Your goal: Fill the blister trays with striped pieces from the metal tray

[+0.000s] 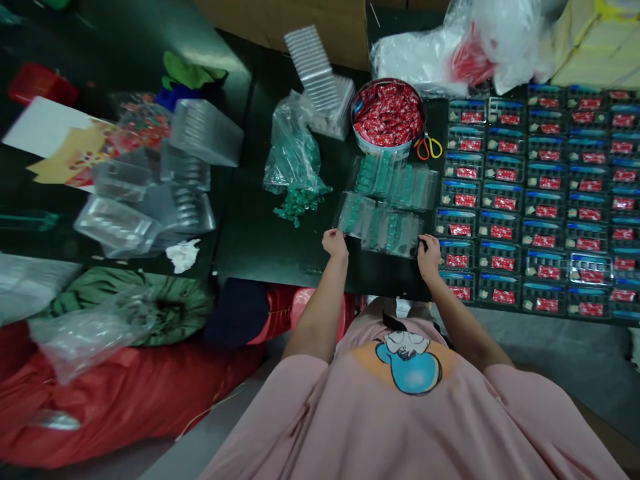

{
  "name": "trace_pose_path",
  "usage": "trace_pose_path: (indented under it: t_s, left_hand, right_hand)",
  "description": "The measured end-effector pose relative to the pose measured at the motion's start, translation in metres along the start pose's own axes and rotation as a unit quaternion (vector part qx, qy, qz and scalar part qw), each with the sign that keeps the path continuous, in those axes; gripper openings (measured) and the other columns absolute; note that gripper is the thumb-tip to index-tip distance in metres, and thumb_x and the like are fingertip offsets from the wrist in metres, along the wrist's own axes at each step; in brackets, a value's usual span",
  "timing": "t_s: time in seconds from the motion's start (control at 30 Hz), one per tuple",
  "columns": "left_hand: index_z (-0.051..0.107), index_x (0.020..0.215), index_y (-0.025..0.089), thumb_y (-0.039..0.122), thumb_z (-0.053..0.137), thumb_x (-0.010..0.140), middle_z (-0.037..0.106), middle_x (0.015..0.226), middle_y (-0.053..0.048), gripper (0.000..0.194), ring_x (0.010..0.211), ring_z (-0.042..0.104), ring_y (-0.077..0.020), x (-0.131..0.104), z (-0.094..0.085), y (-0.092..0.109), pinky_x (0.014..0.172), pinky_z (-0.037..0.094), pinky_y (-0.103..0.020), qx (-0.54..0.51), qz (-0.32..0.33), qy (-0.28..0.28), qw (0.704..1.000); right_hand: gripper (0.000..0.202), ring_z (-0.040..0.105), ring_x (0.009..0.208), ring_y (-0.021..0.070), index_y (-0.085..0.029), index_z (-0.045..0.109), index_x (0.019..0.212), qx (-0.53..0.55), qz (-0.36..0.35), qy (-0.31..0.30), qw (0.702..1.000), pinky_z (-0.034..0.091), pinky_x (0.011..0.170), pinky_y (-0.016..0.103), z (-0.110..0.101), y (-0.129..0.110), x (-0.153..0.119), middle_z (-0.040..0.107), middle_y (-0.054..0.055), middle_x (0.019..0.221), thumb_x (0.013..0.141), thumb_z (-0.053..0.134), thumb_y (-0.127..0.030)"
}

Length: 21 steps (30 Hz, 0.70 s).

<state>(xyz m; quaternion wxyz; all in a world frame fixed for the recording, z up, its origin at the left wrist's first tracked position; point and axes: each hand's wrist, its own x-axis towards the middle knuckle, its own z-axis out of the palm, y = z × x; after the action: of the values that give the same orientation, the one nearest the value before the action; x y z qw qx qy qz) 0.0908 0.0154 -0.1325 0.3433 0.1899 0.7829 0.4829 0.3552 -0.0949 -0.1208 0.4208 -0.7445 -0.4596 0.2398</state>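
Observation:
Two rows of clear plastic trays [381,230] lie on the dark table in front of me, with small green translucent pieces [393,231] in their slots. At the front row's left corner is my left hand [336,244], its fingers closed in a pinch on the tray edge. My right hand [429,257] has curled fingers at the row's right corner; whether they grip the edge is hard to make out. Left of the trays, a clear bag [294,143] spills loose green pieces [299,203].
A round tin of red patterned packets [389,113] and scissors [429,145] stand behind the trays. Filled compartment trays [501,203] cover the table's right side. Empty clear trays [125,217] are heaped at left, and stacked ones [313,67] stand at the back.

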Motion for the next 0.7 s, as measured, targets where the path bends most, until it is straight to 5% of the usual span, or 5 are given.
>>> trace_pose_path:
  t_s: [0.37,0.5,0.6,0.7]
  left_hand:
    - [0.054,0.074,0.017,0.014,0.051,0.077,0.059,0.064,0.003,0.006,0.057,0.056,-0.009,0.0,-0.05,0.024,0.059,0.042,-0.02,-0.035,0.015,-0.021,0.999]
    - [0.055,0.075,0.017,0.015,0.053,0.076,0.056,0.062,0.004,0.003,0.053,0.052,-0.0078,-0.007,-0.072,0.032,0.051,0.034,-0.019,-0.028,-0.001,-0.045,0.999]
    - [0.057,0.074,0.017,0.013,0.054,0.074,0.056,0.062,0.004,0.005,0.051,0.049,-0.0074,-0.02,-0.078,0.036,0.05,0.033,-0.019,-0.027,0.0,-0.08,0.996]
    - [0.059,0.076,0.017,0.01,0.056,0.072,0.058,0.062,0.003,0.009,0.053,0.05,-0.0085,-0.04,-0.076,0.037,0.053,0.037,-0.02,-0.015,0.012,-0.139,0.99]
  right_hand:
    - [0.029,0.054,0.114,0.023,-0.018,0.069,0.101,0.053,-0.05,-0.009,0.997,0.04,0.107,0.044,0.004,-0.029,0.003,0.06,0.013,0.113,0.087,0.044,-0.018]
    - [0.027,0.056,0.112,0.0235,-0.019,0.069,0.104,0.143,-0.002,-0.057,0.988,0.045,0.102,0.043,0.019,-0.047,0.0,0.062,0.012,0.115,0.088,0.049,-0.027]
    - [0.035,0.061,0.108,0.0216,-0.022,0.063,0.117,0.266,0.097,-0.134,0.95,0.052,0.094,0.04,0.031,-0.061,-0.007,0.064,0.009,0.118,0.088,0.054,-0.04]
    - [0.052,0.066,0.103,0.0195,-0.031,0.051,0.135,0.394,0.174,-0.245,0.868,0.057,0.085,0.038,0.031,-0.071,-0.02,0.064,0.006,0.124,0.086,0.058,-0.048]
